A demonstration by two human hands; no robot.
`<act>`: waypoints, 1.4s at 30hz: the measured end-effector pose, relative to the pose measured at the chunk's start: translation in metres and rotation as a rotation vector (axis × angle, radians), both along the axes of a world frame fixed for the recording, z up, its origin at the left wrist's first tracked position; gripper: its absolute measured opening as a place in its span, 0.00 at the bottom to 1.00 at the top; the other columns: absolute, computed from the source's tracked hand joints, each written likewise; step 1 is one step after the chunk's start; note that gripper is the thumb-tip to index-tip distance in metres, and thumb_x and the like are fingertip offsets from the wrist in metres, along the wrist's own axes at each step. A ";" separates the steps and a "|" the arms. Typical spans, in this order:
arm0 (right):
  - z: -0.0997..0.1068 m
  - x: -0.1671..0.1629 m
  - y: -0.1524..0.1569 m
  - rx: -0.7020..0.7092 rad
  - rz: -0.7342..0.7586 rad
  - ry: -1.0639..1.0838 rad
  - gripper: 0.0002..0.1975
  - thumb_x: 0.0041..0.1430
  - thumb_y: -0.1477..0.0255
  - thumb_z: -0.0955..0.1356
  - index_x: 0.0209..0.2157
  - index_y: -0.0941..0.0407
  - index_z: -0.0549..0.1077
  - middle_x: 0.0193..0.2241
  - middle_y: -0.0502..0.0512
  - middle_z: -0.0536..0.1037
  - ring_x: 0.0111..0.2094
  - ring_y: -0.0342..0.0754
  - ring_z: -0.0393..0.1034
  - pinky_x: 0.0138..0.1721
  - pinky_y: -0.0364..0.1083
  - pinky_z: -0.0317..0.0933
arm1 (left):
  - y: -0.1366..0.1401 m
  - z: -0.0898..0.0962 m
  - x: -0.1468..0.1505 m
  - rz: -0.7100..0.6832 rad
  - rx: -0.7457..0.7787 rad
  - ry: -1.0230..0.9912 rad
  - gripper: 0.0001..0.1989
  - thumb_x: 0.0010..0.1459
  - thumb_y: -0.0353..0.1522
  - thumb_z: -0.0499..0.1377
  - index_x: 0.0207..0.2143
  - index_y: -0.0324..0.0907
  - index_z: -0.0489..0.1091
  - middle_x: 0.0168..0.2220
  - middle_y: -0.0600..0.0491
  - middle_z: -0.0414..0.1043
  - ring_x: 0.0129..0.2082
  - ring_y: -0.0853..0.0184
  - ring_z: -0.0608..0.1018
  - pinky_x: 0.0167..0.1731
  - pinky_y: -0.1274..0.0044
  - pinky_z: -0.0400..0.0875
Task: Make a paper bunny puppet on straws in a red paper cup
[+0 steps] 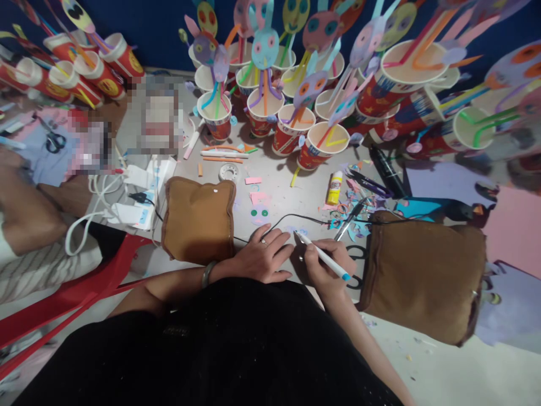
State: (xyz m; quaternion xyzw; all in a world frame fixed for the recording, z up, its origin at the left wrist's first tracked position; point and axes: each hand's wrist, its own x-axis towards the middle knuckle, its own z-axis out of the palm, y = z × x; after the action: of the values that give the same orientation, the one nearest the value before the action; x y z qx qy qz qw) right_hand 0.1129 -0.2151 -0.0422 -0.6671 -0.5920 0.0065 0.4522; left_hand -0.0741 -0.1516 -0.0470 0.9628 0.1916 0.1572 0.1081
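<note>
My left hand (262, 256) lies flat at the table's near edge, fingers spread, a ring on one finger. In my right hand (332, 262) is a white felt-tip pen (327, 260) with a blue end, its tip pointing down and left. Close to that tip lies a small lilac paper piece (301, 231); whether they touch I cannot tell. Above my left hand sits a lilac paper cut-out (260, 213) with two green dots. Beside my right hand, scissors handles (358, 265) stick out from a brown cushion (425, 276). A clear-barrelled pen (349, 221) lies just beyond.
Paper cups (323, 146) with straws and paper faces crowd the back. A glue stick (335, 188) stands near paper scraps (359, 206). A tan cushion (198, 220), a tape roll (229, 172) and a power strip (141, 211) lie left. Another person's arm (29, 208) reaches in.
</note>
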 end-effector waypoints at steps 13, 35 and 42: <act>-0.001 -0.001 -0.001 -0.125 0.059 0.084 0.03 0.63 0.71 0.70 0.36 0.55 0.76 0.28 0.54 0.82 0.25 0.47 0.77 0.25 0.45 0.71 | 0.001 0.006 0.001 0.015 -0.066 0.125 0.29 0.65 0.49 0.56 0.57 0.36 0.70 0.62 0.37 0.68 0.60 0.50 0.69 0.63 0.55 0.56; -0.001 -0.001 0.001 -0.155 0.076 0.079 0.04 0.64 0.69 0.69 0.37 0.55 0.76 0.28 0.53 0.82 0.24 0.46 0.77 0.25 0.44 0.70 | 0.001 0.006 0.000 0.021 -0.051 0.098 0.29 0.66 0.48 0.55 0.57 0.35 0.70 0.61 0.37 0.68 0.59 0.51 0.69 0.64 0.56 0.55; -0.001 -0.002 0.000 -0.166 0.070 0.095 0.04 0.64 0.69 0.69 0.37 0.55 0.76 0.27 0.53 0.81 0.24 0.47 0.77 0.25 0.45 0.70 | 0.001 0.007 0.001 0.028 -0.047 0.109 0.29 0.65 0.49 0.55 0.57 0.35 0.70 0.60 0.38 0.69 0.58 0.51 0.70 0.63 0.56 0.55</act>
State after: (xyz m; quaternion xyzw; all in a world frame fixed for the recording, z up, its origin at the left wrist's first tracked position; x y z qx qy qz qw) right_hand 0.1110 -0.2150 -0.0434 -0.6802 -0.5901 0.1029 0.4225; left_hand -0.0735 -0.1504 -0.0399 0.9644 0.2142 0.1012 0.1178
